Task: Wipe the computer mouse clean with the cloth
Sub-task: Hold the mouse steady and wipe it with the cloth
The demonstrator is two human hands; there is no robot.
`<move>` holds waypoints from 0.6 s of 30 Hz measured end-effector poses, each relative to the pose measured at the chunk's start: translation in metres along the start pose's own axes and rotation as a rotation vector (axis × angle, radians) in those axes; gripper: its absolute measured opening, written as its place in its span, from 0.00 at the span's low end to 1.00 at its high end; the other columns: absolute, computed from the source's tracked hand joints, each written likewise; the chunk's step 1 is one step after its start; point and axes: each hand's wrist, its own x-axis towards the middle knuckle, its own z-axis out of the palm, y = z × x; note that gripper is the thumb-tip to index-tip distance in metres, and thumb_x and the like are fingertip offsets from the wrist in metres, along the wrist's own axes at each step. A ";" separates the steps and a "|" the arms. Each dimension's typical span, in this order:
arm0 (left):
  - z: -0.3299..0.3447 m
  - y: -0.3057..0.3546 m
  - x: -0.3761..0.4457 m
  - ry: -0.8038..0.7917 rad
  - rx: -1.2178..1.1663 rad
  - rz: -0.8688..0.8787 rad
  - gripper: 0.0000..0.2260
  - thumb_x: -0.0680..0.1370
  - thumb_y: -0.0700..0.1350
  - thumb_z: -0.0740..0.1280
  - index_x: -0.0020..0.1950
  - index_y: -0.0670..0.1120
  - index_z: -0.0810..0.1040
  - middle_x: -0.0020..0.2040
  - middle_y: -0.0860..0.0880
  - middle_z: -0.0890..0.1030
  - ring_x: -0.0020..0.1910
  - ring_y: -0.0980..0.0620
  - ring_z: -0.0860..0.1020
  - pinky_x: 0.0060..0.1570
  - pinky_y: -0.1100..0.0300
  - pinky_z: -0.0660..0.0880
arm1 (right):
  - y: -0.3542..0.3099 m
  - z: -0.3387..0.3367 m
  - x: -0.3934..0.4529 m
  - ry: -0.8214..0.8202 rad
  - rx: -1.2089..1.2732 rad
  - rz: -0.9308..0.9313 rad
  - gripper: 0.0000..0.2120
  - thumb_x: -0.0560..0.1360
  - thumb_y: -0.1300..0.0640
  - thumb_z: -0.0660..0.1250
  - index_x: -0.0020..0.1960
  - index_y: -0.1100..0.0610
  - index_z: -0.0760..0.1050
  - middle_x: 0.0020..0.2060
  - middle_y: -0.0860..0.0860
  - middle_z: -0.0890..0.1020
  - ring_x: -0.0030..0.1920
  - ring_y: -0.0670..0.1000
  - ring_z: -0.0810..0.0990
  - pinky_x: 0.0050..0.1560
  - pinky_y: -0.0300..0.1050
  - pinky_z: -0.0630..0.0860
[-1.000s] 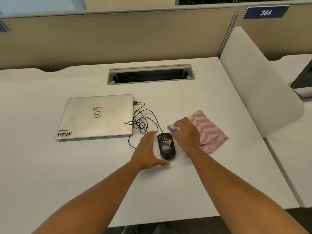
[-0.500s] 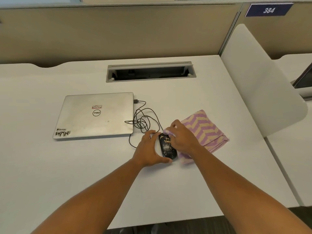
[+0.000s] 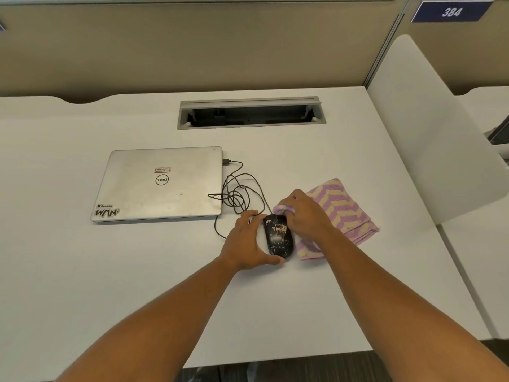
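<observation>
Right now the right hand (image 3: 304,213) curls its fingers round a bunched corner of the cloth (image 3: 340,213) and holds that wad against the front right edge of the computer mouse (image 3: 278,235); the fingertips themselves are buried in the fabric and cannot be made out. The left hand (image 3: 248,241) lies open against the mouse's left flank, fingers straight along its side and thumb reaching round the near end, so that side of the mouse is hidden. Whether the palm touches the desk (image 3: 137,285) cannot be told.

The mouse is black and glossy, spattered with pale tan specks across its top, thickest near the scroll wheel. It sits on the white desk just right of centre, between the two hands. Its cable (image 3: 237,194) runs back in a loose tangle to a plug at the right edge of a closed silver laptop (image 3: 159,186), which lies to the left, apart from the mouse.

The cloth, purple and cream in a zigzag pattern, lies folded just right of the mouse, partly under the right wrist. Beyond it the desk runs bare to a white side divider (image 3: 429,133). A grey cable hatch (image 3: 250,113) sits open further back, and the near desk edge lies well behind the forearms.
</observation>
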 end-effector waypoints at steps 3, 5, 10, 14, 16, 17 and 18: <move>0.000 -0.001 0.001 -0.005 -0.001 0.004 0.54 0.54 0.70 0.77 0.75 0.54 0.62 0.73 0.55 0.58 0.72 0.53 0.63 0.64 0.62 0.62 | 0.000 0.003 -0.001 -0.072 0.020 -0.004 0.11 0.79 0.59 0.62 0.57 0.53 0.80 0.51 0.48 0.72 0.46 0.52 0.77 0.46 0.52 0.78; 0.000 0.000 0.001 -0.007 0.002 0.009 0.55 0.54 0.71 0.77 0.75 0.53 0.61 0.73 0.55 0.57 0.72 0.52 0.63 0.65 0.61 0.63 | 0.001 0.004 0.000 -0.071 0.002 0.014 0.11 0.79 0.58 0.62 0.57 0.53 0.80 0.51 0.48 0.73 0.46 0.52 0.77 0.46 0.52 0.78; 0.001 0.000 0.002 0.007 -0.019 0.020 0.52 0.55 0.72 0.76 0.73 0.57 0.62 0.72 0.55 0.58 0.71 0.52 0.65 0.65 0.57 0.68 | -0.004 0.003 0.000 -0.101 -0.054 -0.031 0.12 0.79 0.55 0.63 0.59 0.51 0.80 0.55 0.51 0.72 0.48 0.52 0.77 0.47 0.50 0.78; 0.003 -0.002 0.000 0.032 -0.024 0.033 0.51 0.54 0.72 0.76 0.73 0.58 0.63 0.72 0.55 0.59 0.70 0.53 0.65 0.64 0.57 0.69 | -0.004 -0.003 -0.004 -0.164 0.005 -0.067 0.14 0.79 0.54 0.63 0.62 0.51 0.80 0.56 0.51 0.72 0.51 0.51 0.77 0.50 0.49 0.77; 0.005 -0.003 -0.001 0.051 -0.021 0.041 0.51 0.55 0.72 0.75 0.74 0.58 0.64 0.72 0.54 0.59 0.71 0.52 0.63 0.67 0.55 0.67 | -0.003 -0.008 -0.003 -0.219 0.027 -0.067 0.15 0.79 0.58 0.64 0.63 0.54 0.79 0.55 0.52 0.73 0.52 0.53 0.77 0.53 0.51 0.76; 0.006 -0.003 -0.002 0.064 -0.002 0.045 0.51 0.55 0.73 0.75 0.74 0.57 0.64 0.73 0.54 0.60 0.71 0.51 0.62 0.68 0.54 0.65 | -0.003 -0.011 -0.002 -0.237 0.038 -0.064 0.14 0.78 0.59 0.65 0.63 0.55 0.80 0.54 0.53 0.74 0.52 0.54 0.77 0.53 0.51 0.76; 0.007 -0.003 -0.002 0.075 0.028 0.047 0.51 0.56 0.74 0.74 0.75 0.56 0.64 0.73 0.53 0.60 0.71 0.51 0.62 0.69 0.52 0.64 | -0.003 -0.014 0.001 -0.244 0.042 -0.058 0.13 0.78 0.60 0.66 0.61 0.55 0.81 0.53 0.54 0.75 0.52 0.55 0.78 0.53 0.52 0.76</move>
